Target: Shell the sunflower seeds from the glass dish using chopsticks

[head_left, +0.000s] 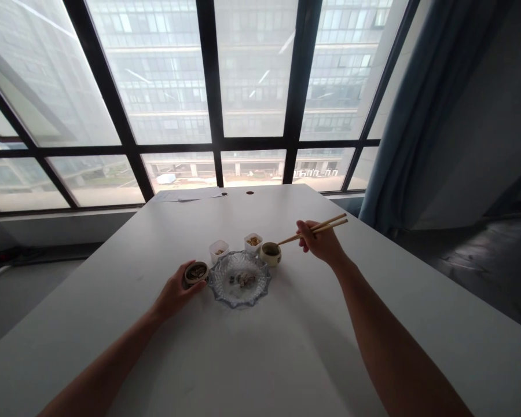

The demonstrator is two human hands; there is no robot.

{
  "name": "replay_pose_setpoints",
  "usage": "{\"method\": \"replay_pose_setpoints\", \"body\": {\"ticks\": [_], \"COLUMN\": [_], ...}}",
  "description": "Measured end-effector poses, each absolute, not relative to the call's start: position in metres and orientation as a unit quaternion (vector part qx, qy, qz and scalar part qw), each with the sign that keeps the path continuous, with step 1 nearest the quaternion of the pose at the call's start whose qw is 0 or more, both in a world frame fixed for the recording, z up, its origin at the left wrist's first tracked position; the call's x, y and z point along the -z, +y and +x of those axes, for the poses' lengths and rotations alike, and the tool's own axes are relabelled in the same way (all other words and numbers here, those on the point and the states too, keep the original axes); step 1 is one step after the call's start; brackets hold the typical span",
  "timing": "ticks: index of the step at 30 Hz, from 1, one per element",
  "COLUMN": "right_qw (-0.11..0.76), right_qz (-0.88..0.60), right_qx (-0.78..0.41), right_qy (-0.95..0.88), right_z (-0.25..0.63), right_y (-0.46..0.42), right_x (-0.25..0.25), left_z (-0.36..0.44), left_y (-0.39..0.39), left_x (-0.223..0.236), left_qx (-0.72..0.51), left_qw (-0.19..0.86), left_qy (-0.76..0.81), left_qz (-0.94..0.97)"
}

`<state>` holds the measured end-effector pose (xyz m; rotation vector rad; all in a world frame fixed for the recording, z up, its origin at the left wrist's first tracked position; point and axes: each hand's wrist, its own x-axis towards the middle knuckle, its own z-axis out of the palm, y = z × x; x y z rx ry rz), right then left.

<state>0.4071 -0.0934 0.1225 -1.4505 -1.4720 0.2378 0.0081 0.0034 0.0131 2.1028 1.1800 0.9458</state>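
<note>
My left hand (178, 289) is wrapped round a small round pot (196, 273) with dark pieces inside, at the left of a scalloped clear glass dish (219, 292). Several small dark bits (244, 281) lie in the dish. My right hand (315, 238) grips a pair of wooden chopsticks (330, 223). Their tips reach the rim of a second, cream-coloured pot (271, 255) at the dish's right; whether they hold anything is too small to tell. Behind the dish stand two white plastic cups, the left cup (219, 251) and the right cup (253, 242), both with brownish pieces in them.
All of this stands on a white table (260, 359). Sheets of paper (189, 194) lie at its far left edge, near two round holes. Beyond the table are dark-framed windows (217, 116), and a blue curtain (395, 145) hangs at the right.
</note>
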Motion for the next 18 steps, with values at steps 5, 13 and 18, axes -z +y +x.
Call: {"method": "replay_pose_setpoints", "body": {"ticks": [5, 13, 18], "right_qw": [0.484, 0.449, 0.435], "right_qz": [-0.602, -0.624, -0.632], "right_qx": [-0.125, -0.114, -0.12], "right_qy": [-0.622, -0.63, -0.63], "right_z": [0.4064, 0.4062, 0.4003], "right_y": [-0.0892, -0.0917, -0.0934], "right_x": [-0.1171, -0.1196, -0.1219], "left_z": [0.0071, 0.0073, 0.0083], "left_y": [0.0041, 0.0028, 0.0016], "left_x": [-0.0122, -0.0133, -0.0152], "left_qx": [-0.347, -0.346, -0.351], "left_qw": [0.279, 0.283, 0.277], "left_qy": [0.436, 0.434, 0.437], "left_qz": [0.782, 0.782, 0.781]}}
